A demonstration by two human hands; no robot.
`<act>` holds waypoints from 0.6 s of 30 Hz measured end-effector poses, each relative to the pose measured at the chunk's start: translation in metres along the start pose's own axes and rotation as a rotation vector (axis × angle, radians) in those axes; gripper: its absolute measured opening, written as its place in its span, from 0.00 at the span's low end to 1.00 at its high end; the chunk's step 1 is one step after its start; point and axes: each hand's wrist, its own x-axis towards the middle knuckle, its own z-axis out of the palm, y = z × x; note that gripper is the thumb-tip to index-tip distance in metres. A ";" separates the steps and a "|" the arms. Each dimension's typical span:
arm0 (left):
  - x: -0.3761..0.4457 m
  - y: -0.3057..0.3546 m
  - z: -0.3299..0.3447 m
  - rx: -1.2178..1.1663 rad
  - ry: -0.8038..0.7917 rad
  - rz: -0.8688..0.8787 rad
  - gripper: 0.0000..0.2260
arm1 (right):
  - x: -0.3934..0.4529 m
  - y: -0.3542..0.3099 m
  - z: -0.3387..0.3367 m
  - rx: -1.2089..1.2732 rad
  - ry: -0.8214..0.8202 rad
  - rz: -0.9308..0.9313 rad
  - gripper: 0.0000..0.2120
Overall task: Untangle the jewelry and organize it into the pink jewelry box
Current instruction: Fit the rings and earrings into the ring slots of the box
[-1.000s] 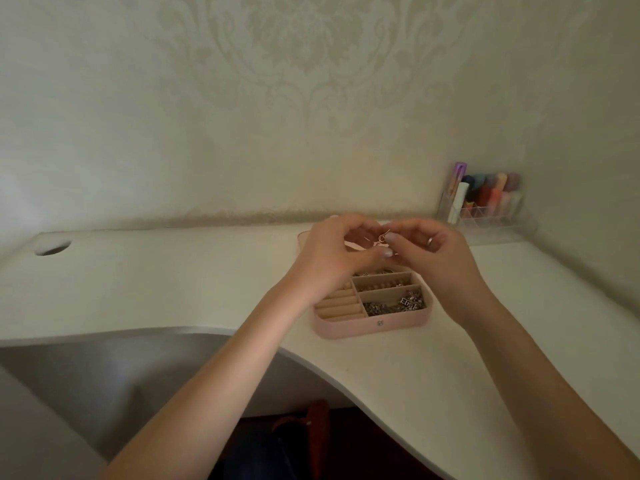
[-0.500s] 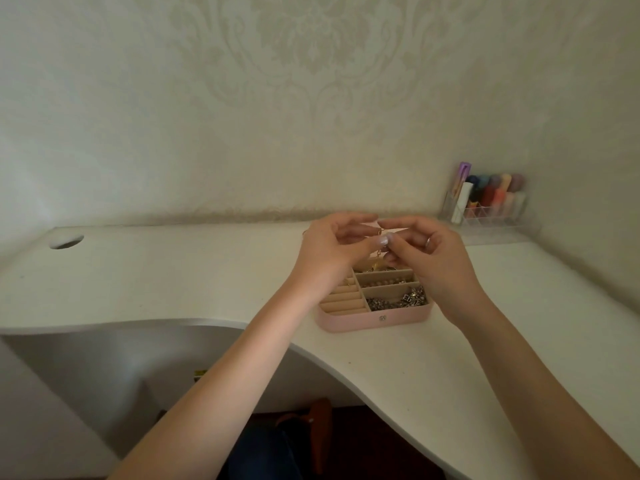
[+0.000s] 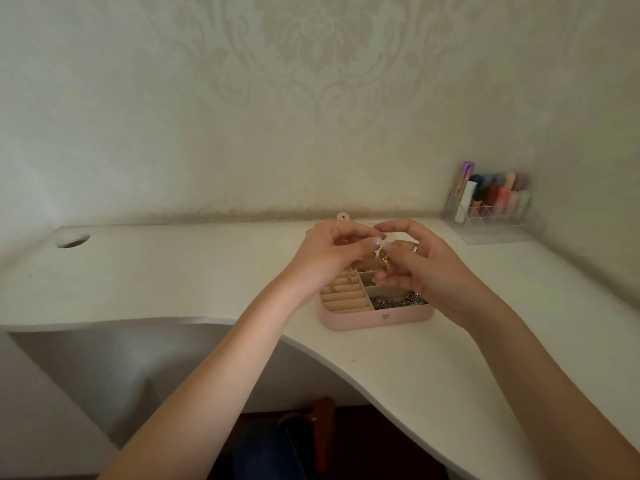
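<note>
A pink jewelry box (image 3: 363, 318) lies open on the white desk (image 3: 173, 271), with beige ring rolls at its left and a heap of silver jewelry (image 3: 394, 301) in the front right compartment. Both hands hover just above the box. My left hand (image 3: 329, 258) and my right hand (image 3: 426, 268) meet fingertip to fingertip and pinch a small gold chain (image 3: 385, 259), which dangles between them. A ring shows on a finger of my right hand. The back compartments of the box are hidden by my hands.
A clear organizer (image 3: 491, 209) holding several coloured tubes stands at the back right against the wall. A round cable hole (image 3: 72, 241) sits at the desk's far left. The desk's front edge curves inward above a dark floor and a brown object (image 3: 322, 431).
The gold chain now hangs lower between my fingertips and shows more clearly. Both hands stay together over the box, shifted slightly.
</note>
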 end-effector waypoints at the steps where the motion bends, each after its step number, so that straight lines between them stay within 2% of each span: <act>1: 0.000 0.000 0.000 0.025 -0.002 -0.013 0.07 | -0.001 0.000 0.000 -0.006 -0.022 0.006 0.13; 6: -0.005 0.002 -0.003 0.068 -0.157 -0.113 0.11 | -0.003 -0.001 0.000 -0.029 -0.095 0.069 0.19; 18: -0.002 0.009 -0.006 0.156 -0.174 -0.243 0.06 | -0.005 -0.006 0.001 -0.243 -0.056 0.042 0.20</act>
